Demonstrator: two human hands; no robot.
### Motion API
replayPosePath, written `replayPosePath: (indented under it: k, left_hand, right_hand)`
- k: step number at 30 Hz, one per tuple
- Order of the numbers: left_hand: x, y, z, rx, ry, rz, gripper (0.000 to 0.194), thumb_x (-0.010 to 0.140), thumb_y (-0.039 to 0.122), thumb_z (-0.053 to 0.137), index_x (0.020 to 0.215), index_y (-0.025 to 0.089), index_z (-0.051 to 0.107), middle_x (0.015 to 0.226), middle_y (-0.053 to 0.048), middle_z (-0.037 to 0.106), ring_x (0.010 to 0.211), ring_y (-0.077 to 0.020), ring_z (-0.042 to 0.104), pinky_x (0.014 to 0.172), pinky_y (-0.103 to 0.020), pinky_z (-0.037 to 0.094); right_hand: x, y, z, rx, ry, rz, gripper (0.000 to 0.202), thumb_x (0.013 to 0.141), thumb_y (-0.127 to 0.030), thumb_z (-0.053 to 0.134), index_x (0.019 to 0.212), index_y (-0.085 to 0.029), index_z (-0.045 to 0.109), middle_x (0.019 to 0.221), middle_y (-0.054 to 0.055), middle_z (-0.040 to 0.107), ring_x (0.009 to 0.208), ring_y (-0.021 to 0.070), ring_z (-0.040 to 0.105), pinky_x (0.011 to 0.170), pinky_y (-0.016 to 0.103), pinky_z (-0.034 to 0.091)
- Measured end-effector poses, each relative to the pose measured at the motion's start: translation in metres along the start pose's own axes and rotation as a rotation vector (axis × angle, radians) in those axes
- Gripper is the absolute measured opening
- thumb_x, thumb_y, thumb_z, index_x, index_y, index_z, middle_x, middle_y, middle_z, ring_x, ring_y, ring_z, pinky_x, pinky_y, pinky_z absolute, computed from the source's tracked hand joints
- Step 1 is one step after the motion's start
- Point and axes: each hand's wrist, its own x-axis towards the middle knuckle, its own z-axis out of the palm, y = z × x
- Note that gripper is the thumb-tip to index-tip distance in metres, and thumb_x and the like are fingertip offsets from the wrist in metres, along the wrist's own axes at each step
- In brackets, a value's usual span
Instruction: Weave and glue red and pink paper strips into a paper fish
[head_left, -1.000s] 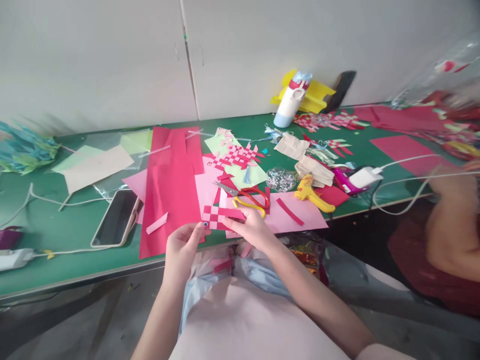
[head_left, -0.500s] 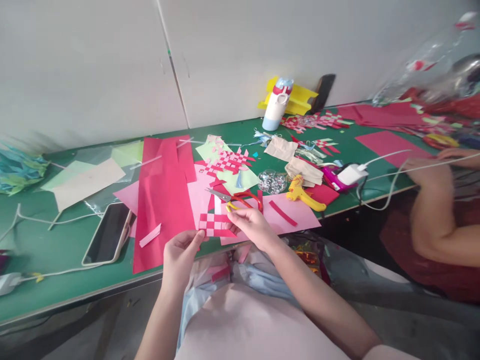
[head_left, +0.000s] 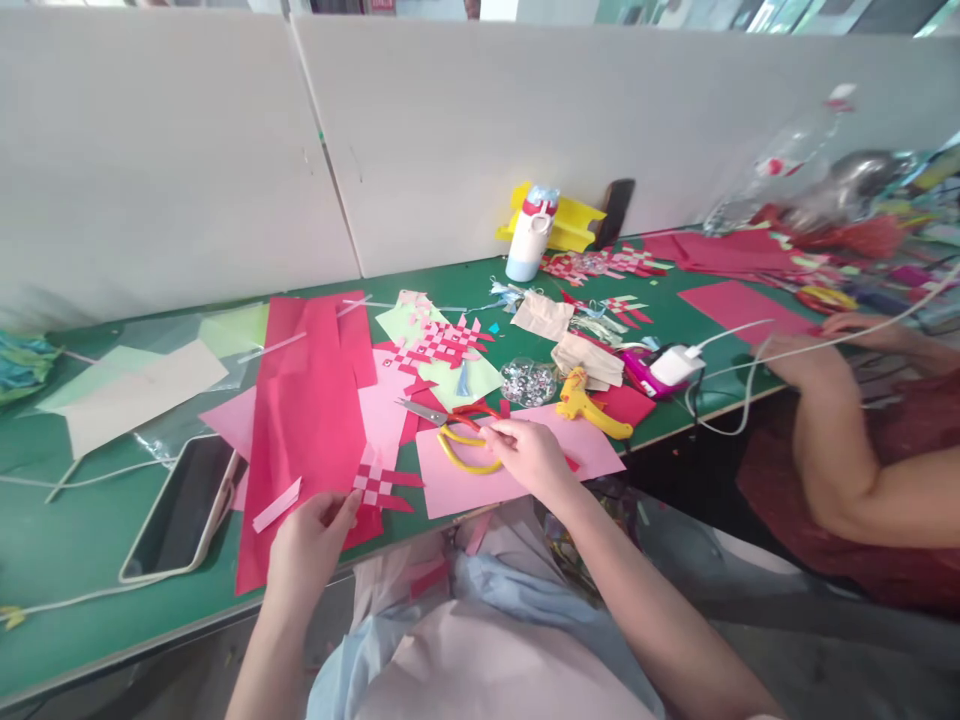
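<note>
Between the thumb and fingers of my left hand [head_left: 319, 535] is the left end of a red and pink woven paper piece [head_left: 377, 482], whose loose red strips point right. My right hand [head_left: 525, 450] is closed at the handles of the scissors [head_left: 470, 455], which have red and yellow grips. The metal blades point left, over pink paper. Behind them, more woven paper pieces [head_left: 439, 342] rest on light green sheets. A folded pink strip [head_left: 277, 504] lies on the large red sheet [head_left: 300, 420] beside my left hand.
A phone [head_left: 180, 508] lies at left. Toward the right are a yellow glue gun [head_left: 589, 408], a bag of beads [head_left: 527, 382], a white charger [head_left: 677, 365] with cables and a bottle [head_left: 532, 235]. Another person's hands [head_left: 810, 355] rest near the table edge at far right.
My right hand has let go of the woven piece and taken the scissors' handles. My left hand has moved left and down with the piece. The camera view has tilted up.
</note>
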Motion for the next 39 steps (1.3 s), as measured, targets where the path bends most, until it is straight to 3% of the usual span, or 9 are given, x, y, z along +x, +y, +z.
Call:
replayPosePath:
  k: [3, 7, 14, 19, 24, 29, 32, 39]
  left_hand:
    - [0.002, 0.002, -0.007, 0.231, -0.005, -0.009, 0.043, 0.082, 0.061, 0.047, 0.067, 0.024, 0.062, 0.066, -0.004, 0.068, 0.063, -0.0236, 0.061, 0.053, -0.028, 0.036]
    - [-0.002, 0.008, -0.008, 0.414, 0.112, 0.018, 0.046, 0.088, 0.055, 0.036, 0.055, 0.024, 0.043, 0.056, -0.004, 0.056, 0.053, -0.0208, 0.050, 0.052, -0.027, 0.029]
    - [-0.006, 0.021, -0.004, 0.394, 0.115, 0.110, 0.042, 0.089, 0.049, 0.036, 0.056, 0.023, 0.039, 0.052, -0.002, 0.047, 0.050, -0.0182, 0.042, 0.051, -0.026, 0.023]
    - [-0.007, 0.033, 0.003, 0.357, 0.089, 0.199, 0.043, 0.090, 0.048, 0.036, 0.055, 0.022, 0.032, 0.046, 0.000, 0.041, 0.044, -0.0148, 0.036, 0.049, -0.025, 0.020]
    - [-0.006, 0.056, 0.020, 0.323, 0.027, 0.314, 0.040, 0.089, 0.046, 0.038, 0.057, 0.022, 0.037, 0.049, 0.000, 0.046, 0.046, -0.0144, 0.040, 0.050, -0.024, 0.021]
    - [-0.009, 0.090, 0.048, 0.301, -0.024, 0.489, 0.040, 0.090, 0.042, 0.038, 0.056, 0.022, 0.037, 0.052, 0.000, 0.047, 0.048, -0.0143, 0.039, 0.051, -0.025, 0.022]
    - [-0.014, 0.110, 0.065, 0.266, -0.077, 0.575, 0.039, 0.090, 0.040, 0.038, 0.056, 0.022, 0.037, 0.053, 0.000, 0.047, 0.050, -0.0145, 0.040, 0.051, -0.026, 0.022]
    - [-0.031, 0.131, 0.086, 0.269, -0.187, 0.569, 0.037, 0.090, 0.039, 0.039, 0.057, 0.022, 0.039, 0.053, 0.000, 0.047, 0.049, -0.0140, 0.041, 0.052, -0.026, 0.022]
  right_hand:
    - [0.008, 0.004, -0.012, -0.158, 0.039, -0.030, 0.016, 0.087, -0.024, 0.058, 0.078, -0.021, 0.071, 0.079, 0.004, 0.075, 0.071, 0.0193, 0.068, 0.065, 0.027, 0.047]
    - [0.020, 0.007, -0.022, -0.264, 0.071, -0.025, 0.014, 0.082, -0.014, 0.059, 0.077, -0.020, 0.070, 0.082, 0.006, 0.075, 0.076, 0.0213, 0.069, 0.068, 0.029, 0.047]
    - [0.029, 0.014, -0.039, -0.340, 0.084, -0.016, 0.013, 0.082, -0.015, 0.060, 0.083, -0.021, 0.071, 0.084, 0.003, 0.076, 0.078, 0.0204, 0.069, 0.069, 0.029, 0.048]
    - [0.018, 0.022, -0.076, -0.423, 0.187, 0.086, 0.012, 0.082, -0.017, 0.060, 0.079, -0.021, 0.070, 0.080, 0.003, 0.075, 0.074, 0.0210, 0.068, 0.065, 0.029, 0.045]
    - [0.004, 0.049, -0.108, -0.597, 0.196, 0.133, 0.009, 0.082, -0.020, 0.062, 0.085, -0.019, 0.070, 0.084, 0.005, 0.074, 0.077, 0.0217, 0.067, 0.066, 0.029, 0.045]
    - [0.000, 0.075, -0.105, -0.890, 0.040, 0.145, 0.028, 0.085, -0.030, 0.065, 0.102, -0.007, 0.066, 0.099, 0.018, 0.067, 0.099, 0.0311, 0.061, 0.083, 0.035, 0.044]
    - [0.001, 0.082, -0.098, -0.914, 0.005, 0.169, 0.030, 0.086, -0.030, 0.064, 0.104, -0.006, 0.065, 0.100, 0.019, 0.065, 0.096, 0.0314, 0.062, 0.080, 0.035, 0.045]
    - [0.006, 0.098, -0.095, -0.884, 0.006, 0.188, 0.030, 0.086, -0.028, 0.063, 0.106, -0.005, 0.062, 0.099, 0.020, 0.062, 0.088, 0.0300, 0.064, 0.075, 0.034, 0.046]
